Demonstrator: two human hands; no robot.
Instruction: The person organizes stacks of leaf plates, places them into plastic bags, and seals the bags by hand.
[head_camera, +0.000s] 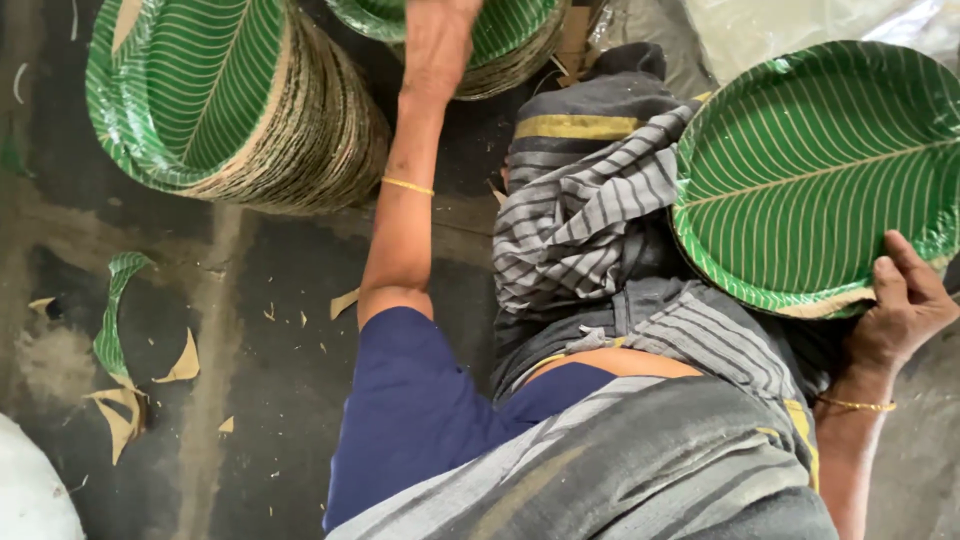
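Left hand (437, 40): reached forward to the stack of plates at the top edge (510, 35); laid against its rim, fingers cut off by the frame, so grip cannot be told. A thin gold bangle (407, 186) is worn on the forearm.
Right hand (905, 305): closed on the lower rim of the plates on the lap (815, 170), thumb pressed on the green face, fingers hidden behind.
Plates on the lap: round, green, printed with a pale leaf-vein pattern; held tilted, resting against the striped grey cloth (580, 225) over the knee. Only a thin brown edge is seen beneath the rim.
Stack at the top edge: green face seen, brown edges of many plates beneath; mostly out of frame.
Big stack of plates (235, 105): tipped on its side on the floor (270, 350), upper left, well apart from both hands; layered brown edges exposed.
Scraps (120, 345): a curled green strip and tan paper offcuts scattered on the dark floor, lower left.
Clothing: blue sleeve (410, 410) on the left arm; grey striped cloth across the lap.
White object (30, 490): partly seen at the bottom-left corner; kind cannot be told.
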